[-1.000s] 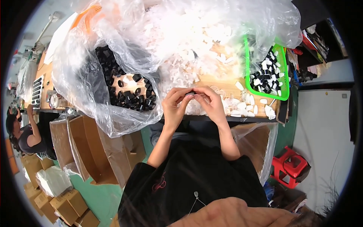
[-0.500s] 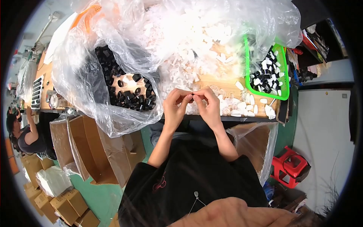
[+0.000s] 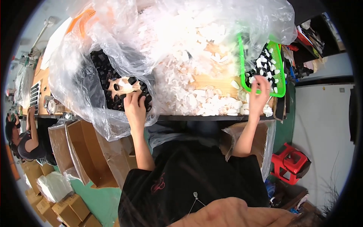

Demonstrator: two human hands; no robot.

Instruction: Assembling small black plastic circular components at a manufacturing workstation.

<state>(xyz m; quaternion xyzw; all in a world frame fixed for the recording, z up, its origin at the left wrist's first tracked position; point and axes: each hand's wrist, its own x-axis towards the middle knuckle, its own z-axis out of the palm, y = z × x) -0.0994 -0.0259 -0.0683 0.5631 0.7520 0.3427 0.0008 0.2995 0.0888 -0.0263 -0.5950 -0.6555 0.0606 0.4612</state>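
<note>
My left hand [image 3: 135, 108] reaches over the near rim of a clear plastic bag [image 3: 70, 83]. Its fingers are apart, with their tips down among small black ring-shaped caps [image 3: 117, 96]. At the right, my right hand [image 3: 259, 96] is over the near edge of a green plastic basket [image 3: 281, 70], its fingers bent and apart, and I see nothing held in them. Black pieces and white oval pieces [image 3: 261, 62] lie mixed in the basket. A heap of loose white and translucent pieces [image 3: 181, 89] covers the table between my hands.
Clear plastic sheeting [image 3: 264, 15] hangs over the table's far side. Below the table edge stand open cardboard boxes [image 3: 89, 151]. A red stool [image 3: 290, 162] is on the floor at the right. Another person [image 3: 28, 142] works at the far left, above stacked cartons [image 3: 70, 208].
My hands were together at the middle, pinching a small dark piece. They have parted: the left to the bag of black caps, the right to the green basket.
</note>
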